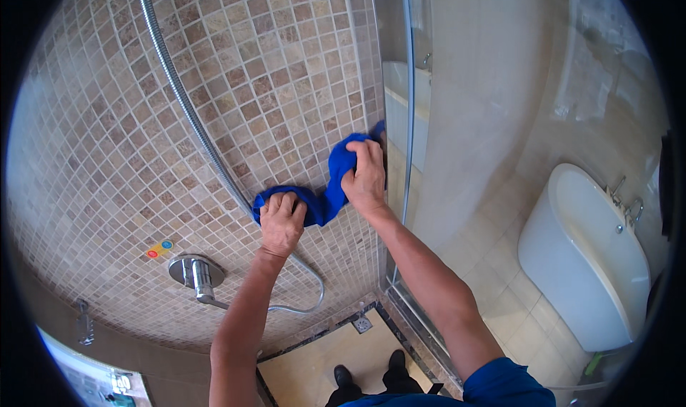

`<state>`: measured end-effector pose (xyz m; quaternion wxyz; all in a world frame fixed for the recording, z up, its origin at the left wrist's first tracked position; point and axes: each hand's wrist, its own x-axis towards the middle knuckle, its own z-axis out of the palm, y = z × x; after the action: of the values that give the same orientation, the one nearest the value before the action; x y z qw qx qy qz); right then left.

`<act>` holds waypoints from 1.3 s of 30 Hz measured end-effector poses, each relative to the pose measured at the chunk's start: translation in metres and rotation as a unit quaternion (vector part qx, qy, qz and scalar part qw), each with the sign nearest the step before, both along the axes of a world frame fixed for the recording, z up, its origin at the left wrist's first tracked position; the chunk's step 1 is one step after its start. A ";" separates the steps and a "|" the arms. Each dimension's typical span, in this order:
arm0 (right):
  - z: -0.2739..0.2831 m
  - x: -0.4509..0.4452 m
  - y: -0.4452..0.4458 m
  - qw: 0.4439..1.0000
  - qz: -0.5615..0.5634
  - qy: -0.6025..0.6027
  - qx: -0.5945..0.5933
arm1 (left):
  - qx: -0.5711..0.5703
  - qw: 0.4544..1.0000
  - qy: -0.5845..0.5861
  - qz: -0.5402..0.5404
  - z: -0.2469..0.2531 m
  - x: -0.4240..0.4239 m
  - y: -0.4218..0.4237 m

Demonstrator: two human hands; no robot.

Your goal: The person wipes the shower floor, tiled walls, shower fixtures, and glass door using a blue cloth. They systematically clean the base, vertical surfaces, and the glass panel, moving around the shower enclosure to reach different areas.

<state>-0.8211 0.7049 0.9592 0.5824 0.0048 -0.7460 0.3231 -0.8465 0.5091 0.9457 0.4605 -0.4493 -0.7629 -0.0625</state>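
Observation:
A blue cloth (320,210) is stretched between my hands against the mosaic-tiled shower wall (278,74). My left hand (282,222) grips its left end, bunched beside the metal shower hose (185,104). Farther right and higher, my right hand (367,176) holds the other end near the wall's edge by the glass panel. The cloth sags a little between the two hands. Below and left of my left hand, a chrome shower mixer (198,273) sticks out from the tiles, with a red and blue sticker (159,249) above it.
A metal-framed glass panel (410,112) stands close on the right. Beyond it is a white freestanding bathtub (584,262) with chrome taps. My feet are on the shower floor (311,364), near a square drain (362,324). A metal hook or bracket (84,324) hangs at lower left.

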 end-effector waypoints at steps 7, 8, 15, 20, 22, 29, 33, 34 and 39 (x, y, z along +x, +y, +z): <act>-0.124 0.001 -0.002 0.985 -0.010 -0.149 -0.090 | -0.078 0.996 -0.030 -0.011 -0.045 0.003 -0.023; -0.135 0.000 0.000 0.980 -0.012 -0.163 -0.116 | -0.077 0.996 -0.036 -0.014 -0.047 0.004 -0.023; -0.065 -0.001 -0.013 0.992 0.043 -0.049 -0.112 | 0.017 0.999 -0.030 -0.020 -0.046 0.002 -0.019; -0.089 -0.008 -0.019 0.989 0.027 -0.083 -0.117 | 0.002 0.999 -0.036 0.023 -0.065 0.005 -0.016; -0.135 0.001 -0.018 0.975 0.038 -0.159 -0.148 | -0.032 0.998 -0.056 0.016 -0.078 0.007 -0.021; -0.183 0.004 -0.006 0.957 0.013 -0.172 -0.234 | -0.051 0.996 -0.076 0.002 -0.097 0.013 -0.029; -0.105 0.004 -0.004 0.984 0.048 -0.067 -0.161 | 0.054 0.997 -0.038 0.029 -0.078 0.017 -0.020; -0.104 0.000 -0.004 0.989 0.046 -0.049 -0.131 | 0.066 0.997 -0.042 0.028 -0.075 0.015 -0.021; -0.170 -0.003 -0.002 0.987 -0.021 -0.113 -0.114 | -0.023 0.998 -0.057 0.027 -0.098 0.010 -0.026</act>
<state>-0.8237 0.7025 0.7894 0.4974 -0.1144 -0.7653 0.3922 -0.8369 0.4832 0.8482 0.4071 -0.4347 -0.8012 -0.0577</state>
